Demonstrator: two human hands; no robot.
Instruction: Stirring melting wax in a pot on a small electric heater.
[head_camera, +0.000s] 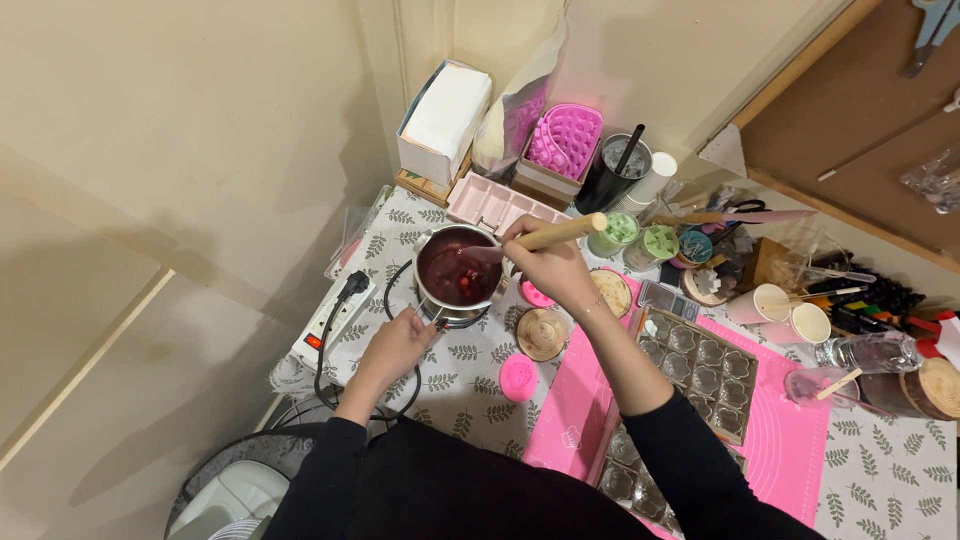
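Wooden-handled spatula (560, 233) in right hand (550, 265) stirs pot (455, 272)

White box (445, 118); foil pouch (520, 110) beside

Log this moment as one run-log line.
right hand: gripping wooden-handled spatula, tip in pot of dark red liquid | left hand: at the pot's near side | mould tray: on pink mat
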